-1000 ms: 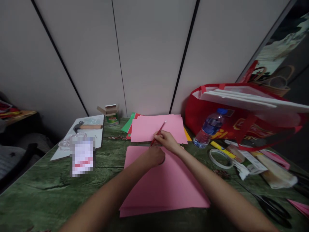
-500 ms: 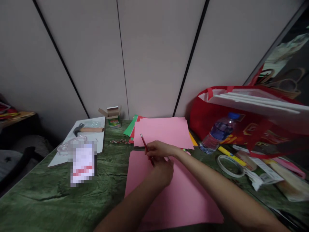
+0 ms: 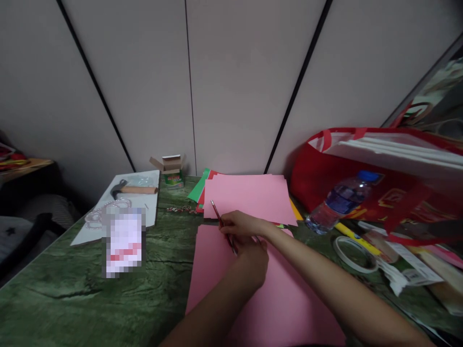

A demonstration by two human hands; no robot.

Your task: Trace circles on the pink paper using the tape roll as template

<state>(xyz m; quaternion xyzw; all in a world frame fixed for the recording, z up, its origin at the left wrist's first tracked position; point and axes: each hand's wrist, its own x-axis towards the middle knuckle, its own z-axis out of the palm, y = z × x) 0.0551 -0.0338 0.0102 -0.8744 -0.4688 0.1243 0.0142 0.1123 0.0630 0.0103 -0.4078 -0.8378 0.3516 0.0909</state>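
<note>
My right hand [image 3: 237, 224] is closed round a slim red pencil [image 3: 216, 212], whose upper end leans up and to the left. It works over the pink sheet of paper [image 3: 289, 303] in front of me. Just below it, my left hand [image 3: 253, 260] rests on the same sheet, its fingers bent and mostly hidden. A shiny curved edge shows between the two hands, and what it belongs to I cannot make out. Behind my hands lies a stack of pink sheets [image 3: 249, 193], with green and red paper sticking out at its left.
To the right stand a water bottle [image 3: 342, 200] and a red bag [image 3: 311, 168] with white boards; a roll of tape [image 3: 352, 266] and a yellow tube [image 3: 358, 238] lie close by. At the left are a hammer [image 3: 137, 190] on a white board, an open small box [image 3: 173, 178] and a blurred-out item [image 3: 125, 241].
The view has shifted slightly, so the bag and bottle sit further right. My left hand has moved a little to the right and downward, showing more of the curved edge. My right hand still holds the pencil.
</note>
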